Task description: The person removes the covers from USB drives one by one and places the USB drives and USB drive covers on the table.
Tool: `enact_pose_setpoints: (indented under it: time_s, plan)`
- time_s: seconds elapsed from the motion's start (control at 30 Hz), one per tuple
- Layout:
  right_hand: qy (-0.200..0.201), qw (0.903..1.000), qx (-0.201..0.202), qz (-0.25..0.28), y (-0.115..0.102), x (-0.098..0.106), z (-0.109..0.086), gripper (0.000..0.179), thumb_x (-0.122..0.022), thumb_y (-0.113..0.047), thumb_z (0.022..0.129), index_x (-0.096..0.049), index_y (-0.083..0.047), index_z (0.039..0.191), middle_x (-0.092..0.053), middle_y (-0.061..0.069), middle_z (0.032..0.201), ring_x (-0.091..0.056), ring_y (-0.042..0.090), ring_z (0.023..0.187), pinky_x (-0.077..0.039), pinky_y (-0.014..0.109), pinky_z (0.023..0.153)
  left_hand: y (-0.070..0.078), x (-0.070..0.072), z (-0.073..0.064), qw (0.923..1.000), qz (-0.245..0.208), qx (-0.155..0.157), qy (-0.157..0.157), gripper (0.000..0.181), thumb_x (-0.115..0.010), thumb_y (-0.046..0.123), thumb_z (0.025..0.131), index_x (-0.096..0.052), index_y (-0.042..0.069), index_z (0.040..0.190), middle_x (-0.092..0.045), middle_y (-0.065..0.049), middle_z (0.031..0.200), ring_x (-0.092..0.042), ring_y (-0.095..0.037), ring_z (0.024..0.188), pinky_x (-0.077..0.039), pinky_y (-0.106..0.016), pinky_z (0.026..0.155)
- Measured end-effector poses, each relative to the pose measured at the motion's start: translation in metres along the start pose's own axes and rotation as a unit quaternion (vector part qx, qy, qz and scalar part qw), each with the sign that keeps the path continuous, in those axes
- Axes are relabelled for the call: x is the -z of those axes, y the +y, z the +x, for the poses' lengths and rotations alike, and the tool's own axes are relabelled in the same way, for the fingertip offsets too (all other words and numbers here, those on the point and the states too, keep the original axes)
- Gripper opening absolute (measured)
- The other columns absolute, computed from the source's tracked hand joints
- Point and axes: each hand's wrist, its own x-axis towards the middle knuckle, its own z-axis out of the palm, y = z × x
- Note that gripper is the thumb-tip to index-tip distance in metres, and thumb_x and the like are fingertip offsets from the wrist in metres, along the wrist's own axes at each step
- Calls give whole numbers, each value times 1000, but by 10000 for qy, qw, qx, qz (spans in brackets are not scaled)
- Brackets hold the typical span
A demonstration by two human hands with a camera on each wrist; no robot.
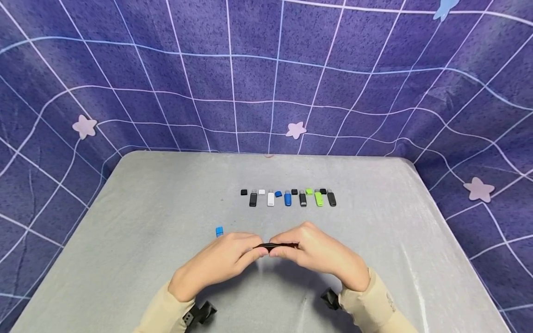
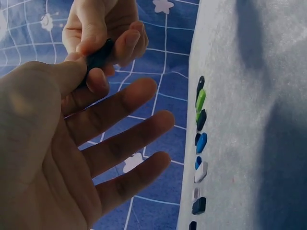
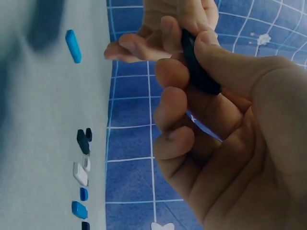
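Observation:
A black USB flash drive (image 1: 278, 245) is held between the two hands, above the front middle of the table. The left hand (image 1: 222, 259) pinches its left end between thumb and index finger; the other fingers (image 2: 139, 132) spread out straight in the left wrist view. From the other side, the right hand (image 1: 322, 249) grips the drive with thumb and curled fingers. The right wrist view shows the dark, rounded body (image 3: 200, 69) lying along the right fingers. A blue USB drive (image 1: 219, 231) with its cap on lies on the table just beyond the left hand.
Farther back on the grey table (image 1: 166, 194) runs a row of uncapped drives, including a white one (image 1: 270, 198), a blue one (image 1: 288, 198) and a green one (image 1: 319, 199). Caps, such as a black cap (image 1: 244, 192), lie among them. A purple gridded curtain (image 1: 258, 78) surrounds the table.

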Motion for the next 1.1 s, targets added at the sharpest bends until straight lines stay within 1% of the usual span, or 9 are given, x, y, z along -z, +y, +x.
enact_pose_setpoints:
  time_s: [0.1, 0.2, 0.47, 0.57, 0.7, 0.8, 0.9, 0.97, 1.1]
  plan:
    - [19, 9999, 106, 66, 1, 0, -1, 13, -63, -23, 104, -76, -21, 104, -68, -14, 86, -54, -9, 72, -50, 10, 67, -1, -1, 0, 10000, 69, -58, -8, 37, -49, 39, 109, -46, 27, 75, -34, 17, 69, -33, 4, 63, -33, -14, 59]
    - [21, 9998, 126, 151, 2, 1, -2, 12, -62, -22, 104, -75, -22, 102, -65, -14, 82, -52, -9, 70, -49, 10, 63, -2, -1, 1, 9998, 106, -147, -15, 37, -49, 38, 109, -46, 26, 74, -34, 17, 69, -33, 4, 63, -33, -14, 60]
    - [-119, 9999, 45, 111, 3, 3, -3, 13, -61, -23, 105, -74, -22, 102, -65, -8, 77, -52, -8, 71, -49, 10, 64, -2, -1, 2, 9995, 112, -297, 30, 34, -52, 36, 109, -50, 26, 76, -35, 17, 69, -34, 5, 63, -34, -13, 60]
    - [-154, 9998, 60, 114, 3, 4, -3, 13, -60, -23, 105, -73, -22, 101, -65, -6, 77, -52, -8, 70, -49, 10, 64, -3, 0, 2, 9994, 136, -311, 22, 36, -52, 36, 109, -48, 26, 75, -33, 18, 69, -33, 5, 63, -32, -12, 59]
    - [-150, 9998, 51, 131, 3, 4, -3, 13, -60, -23, 105, -73, -22, 103, -65, -9, 77, -53, -7, 71, -50, 10, 64, -4, 0, 2, 9993, 144, -326, 56, 38, -52, 36, 109, -43, 26, 73, -31, 18, 68, -30, 6, 61, -29, -11, 58]
    - [-143, 9998, -17, 156, 3, 4, -4, 13, -61, -23, 104, -75, -22, 105, -65, -12, 79, -55, -7, 71, -51, 11, 65, -4, 0, 2, 9991, 187, -362, 92, 38, -53, 36, 108, -43, 26, 73, -30, 18, 68, -29, 7, 60, -29, -12, 58]
    - [-167, 9997, -62, 191, 4, 4, -4, 15, -62, -24, 104, -77, -22, 107, -66, -13, 81, -55, -8, 72, -51, 11, 66, -3, 1, 2, 9987, 283, -404, 94, 38, -53, 36, 108, -43, 26, 73, -29, 18, 68, -29, 6, 61, -32, -14, 61]
    - [-181, 9996, -51, 201, 4, 4, -4, 15, -63, -24, 104, -77, -21, 108, -67, -12, 81, -55, -8, 72, -51, 11, 65, -3, 1, 1, 9986, 332, -408, 90, 38, -53, 37, 108, -42, 27, 73, -29, 18, 68, -29, 6, 61, -33, -15, 62]
    - [-153, 9998, 50, 148, 5, 3, -4, 14, -62, -22, 104, -77, -21, 106, -67, -7, 79, -52, -9, 71, -49, 9, 63, -2, 1, 1, 9983, 375, -434, 93, 39, -53, 36, 108, -42, 26, 73, -28, 17, 67, -29, 5, 62, -35, -17, 64]
